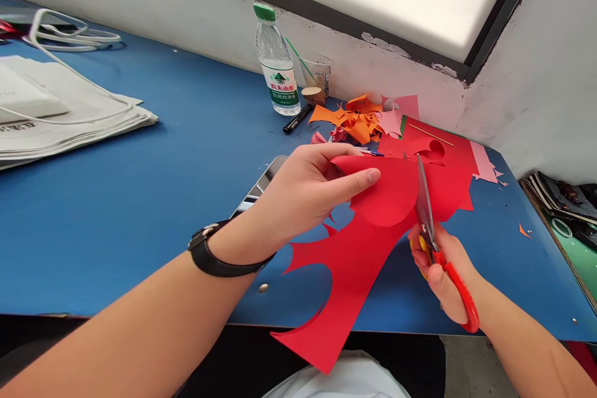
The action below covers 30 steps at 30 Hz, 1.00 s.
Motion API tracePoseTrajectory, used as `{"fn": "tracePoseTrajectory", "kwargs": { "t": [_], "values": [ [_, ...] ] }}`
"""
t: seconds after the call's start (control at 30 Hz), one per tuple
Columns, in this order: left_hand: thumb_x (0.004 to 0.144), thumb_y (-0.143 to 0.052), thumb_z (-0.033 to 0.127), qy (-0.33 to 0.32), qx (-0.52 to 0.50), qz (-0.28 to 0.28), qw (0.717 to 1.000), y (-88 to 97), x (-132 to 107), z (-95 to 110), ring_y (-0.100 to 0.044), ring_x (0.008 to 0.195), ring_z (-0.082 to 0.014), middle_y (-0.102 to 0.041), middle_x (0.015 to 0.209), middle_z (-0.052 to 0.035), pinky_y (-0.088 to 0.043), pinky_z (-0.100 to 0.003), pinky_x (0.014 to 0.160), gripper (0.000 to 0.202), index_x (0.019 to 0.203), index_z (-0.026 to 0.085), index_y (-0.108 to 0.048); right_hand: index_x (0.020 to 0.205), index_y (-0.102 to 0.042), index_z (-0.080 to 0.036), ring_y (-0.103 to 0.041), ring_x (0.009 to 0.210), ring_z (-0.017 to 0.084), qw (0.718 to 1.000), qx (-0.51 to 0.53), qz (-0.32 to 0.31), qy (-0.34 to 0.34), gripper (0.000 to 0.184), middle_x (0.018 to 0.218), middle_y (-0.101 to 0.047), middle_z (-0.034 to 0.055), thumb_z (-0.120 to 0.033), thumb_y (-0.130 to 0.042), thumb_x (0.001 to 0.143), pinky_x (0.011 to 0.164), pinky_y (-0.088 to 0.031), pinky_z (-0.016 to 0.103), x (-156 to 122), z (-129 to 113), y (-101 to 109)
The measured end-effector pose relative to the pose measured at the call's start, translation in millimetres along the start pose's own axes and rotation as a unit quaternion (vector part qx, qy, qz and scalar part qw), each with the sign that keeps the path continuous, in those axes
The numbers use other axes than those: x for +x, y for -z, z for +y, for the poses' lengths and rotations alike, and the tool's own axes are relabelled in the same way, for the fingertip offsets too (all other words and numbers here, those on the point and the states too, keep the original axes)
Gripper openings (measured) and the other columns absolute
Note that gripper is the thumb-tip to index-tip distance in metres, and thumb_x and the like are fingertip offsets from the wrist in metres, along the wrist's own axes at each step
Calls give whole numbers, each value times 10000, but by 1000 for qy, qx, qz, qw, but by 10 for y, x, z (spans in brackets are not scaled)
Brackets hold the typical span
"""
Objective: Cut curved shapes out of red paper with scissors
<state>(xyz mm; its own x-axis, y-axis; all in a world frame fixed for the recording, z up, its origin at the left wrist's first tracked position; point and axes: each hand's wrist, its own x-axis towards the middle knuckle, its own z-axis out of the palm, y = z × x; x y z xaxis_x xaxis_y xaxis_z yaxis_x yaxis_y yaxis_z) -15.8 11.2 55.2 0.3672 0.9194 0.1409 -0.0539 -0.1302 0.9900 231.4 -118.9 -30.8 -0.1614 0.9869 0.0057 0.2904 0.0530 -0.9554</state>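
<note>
over the blue desk (196,112), our left hand (321,183) pinches curved-edged red paper (389,193); our right hand (445,273) grips red-and-yellow-handled metal scissors (425,202) at its edge. we cut cleanest by turning the paper, not the scissors.

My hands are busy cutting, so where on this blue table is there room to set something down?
Widest: the blue table between newspapers, water bottle and your left hand. Smaller: between your right hand and the table's right edge, by an orange sliver. Crowded: beyond the held red paper, with orange scraps and marker.
</note>
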Motion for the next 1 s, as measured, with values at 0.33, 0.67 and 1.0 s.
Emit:
{"fn": "tracePoseTrajectory", "kwargs": {
  "t": [0.33,0.67,1.0],
  "values": [
    [713,-974,348,-1,-21,-1,1000,4,3,-24,-568,623,-135,-663,679,20,-486,-223,550,289,765,208,-726,1296,-613,-294,-384,664,167,1000,-10,-1,17,797,839,-445,-56,-979,-671,892,588,-307,336,3,-7,-22],
    [691,-1017,376,11,-47,-2,999,7,2,-48,-718,753,-196,-792,822,-31,-603,-264,650,314,812,222,-771,1292,-646,-281,-430,677,181,1000,-17,12,7,806,854,-497,-34,-970,-688,877,578,-349,337,10,-56,-3],
    [691,-1012,334,11,-53,9,998,-5,-5,-31,-670,702,-173,-741,753,-4,-572,-264,631,290,787,220,-763,1258,-644,-267,-430,685,186,999,-31,1,16,852,830,-470,-42,-1020,-649,860,599,-357,349,33,-111,-13]
  ]
}}
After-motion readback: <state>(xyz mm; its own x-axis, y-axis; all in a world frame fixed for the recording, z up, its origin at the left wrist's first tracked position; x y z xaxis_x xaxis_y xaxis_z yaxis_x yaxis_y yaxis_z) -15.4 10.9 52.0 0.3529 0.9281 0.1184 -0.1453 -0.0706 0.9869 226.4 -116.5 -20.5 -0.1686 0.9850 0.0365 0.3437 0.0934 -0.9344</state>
